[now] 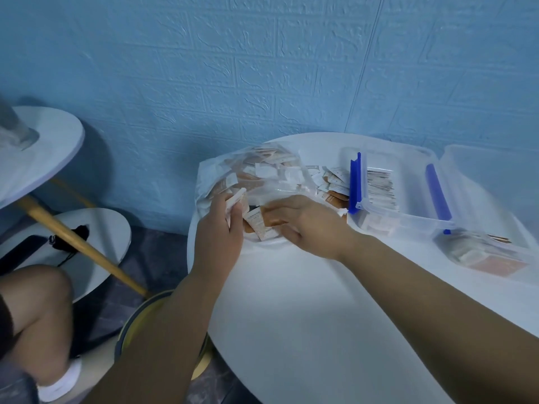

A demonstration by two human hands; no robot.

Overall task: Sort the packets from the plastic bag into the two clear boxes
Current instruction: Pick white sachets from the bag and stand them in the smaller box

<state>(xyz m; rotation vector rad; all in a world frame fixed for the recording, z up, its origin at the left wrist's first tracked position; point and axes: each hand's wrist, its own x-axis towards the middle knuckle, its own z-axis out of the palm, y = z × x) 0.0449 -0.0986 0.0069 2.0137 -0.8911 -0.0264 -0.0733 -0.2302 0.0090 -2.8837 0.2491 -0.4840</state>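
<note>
Wall (262, 68) of blue embossed brick backs a round white table (306, 301). At its left edge lies the plastic bag (284, 190) of packets (264, 172). The left hand (218, 228) grips several; the right hand (306, 223) touches others at the bag's mouth, grip unclear. 2 clear boxes (414, 221) line the right edge.

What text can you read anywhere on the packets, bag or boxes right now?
No text can be read.
On the packets beside the bag: dark print, too blurred.
On the packet at the bag mouth: lettering too small and blurred.
On the boxes: no label seen.
</note>
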